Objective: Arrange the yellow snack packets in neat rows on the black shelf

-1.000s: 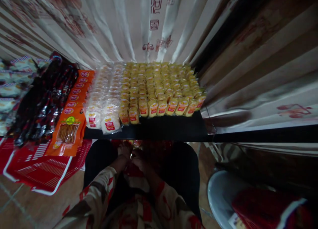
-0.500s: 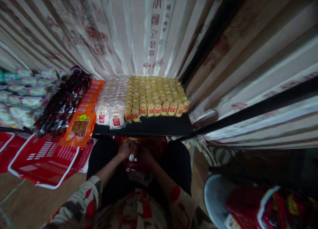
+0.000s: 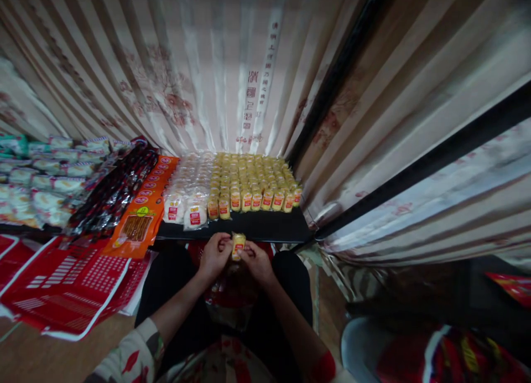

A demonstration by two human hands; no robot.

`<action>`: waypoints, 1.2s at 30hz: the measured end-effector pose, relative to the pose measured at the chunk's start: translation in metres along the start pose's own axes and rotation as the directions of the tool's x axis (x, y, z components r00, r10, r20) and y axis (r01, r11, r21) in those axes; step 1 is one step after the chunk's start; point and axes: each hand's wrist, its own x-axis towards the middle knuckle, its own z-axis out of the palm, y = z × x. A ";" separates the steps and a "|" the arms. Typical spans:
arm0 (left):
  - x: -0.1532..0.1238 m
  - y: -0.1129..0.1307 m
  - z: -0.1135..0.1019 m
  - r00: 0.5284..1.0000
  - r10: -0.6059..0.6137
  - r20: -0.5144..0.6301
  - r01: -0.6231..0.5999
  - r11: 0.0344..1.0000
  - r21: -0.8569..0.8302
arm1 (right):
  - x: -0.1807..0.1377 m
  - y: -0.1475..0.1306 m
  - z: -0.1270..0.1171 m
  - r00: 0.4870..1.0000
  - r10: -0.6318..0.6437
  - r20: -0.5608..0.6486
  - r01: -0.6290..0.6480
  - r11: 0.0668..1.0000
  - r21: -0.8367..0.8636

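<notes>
Between my two hands is a small yellow packaged snack with an orange-red label, upright just in front of the shelf edge. My left hand pinches its left side, and my right hand has fingers closed on its right side. Rows of matching yellow packs stand on the black shelf beyond. Left of them are white packs with red labels. Below my hands, between my knees, a red basket lies in shadow, its contents hard to make out.
An orange snack packet overhangs the shelf beside dark shiny packets and white-green packs. A red basket with a white rim is at lower left. A pale tub holds red packages at lower right. Pleated curtains hang behind.
Both hands have come up from the dark basket towards the shelf edge, and the yellow pack now shows clearly between them. The camera view has shifted, so the shelf sits lower.
</notes>
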 end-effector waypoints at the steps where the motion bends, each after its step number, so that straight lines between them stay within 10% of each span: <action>1: 0.000 0.006 -0.001 0.999 0.044 -0.018 -0.044 0.999 -0.006 | 0.005 -0.005 -0.002 0.999 -0.018 -0.032 0.017 1.000 -0.024; 9: 0.016 0.031 0.011 0.965 0.246 -0.091 -0.252 0.966 -0.065 | 0.057 -0.031 -0.014 0.960 -0.171 -0.224 0.137 0.977 -0.161; 21: 0.045 0.020 0.024 0.980 0.195 -0.039 -0.192 0.979 0.076 | 0.089 -0.043 0.002 0.915 -0.246 -0.320 0.081 0.889 -0.451; 36: 0.050 0.002 0.032 0.949 0.314 -0.027 -0.307 0.940 0.148 | 0.092 -0.023 0.011 0.894 -0.301 -0.332 0.217 0.939 -0.266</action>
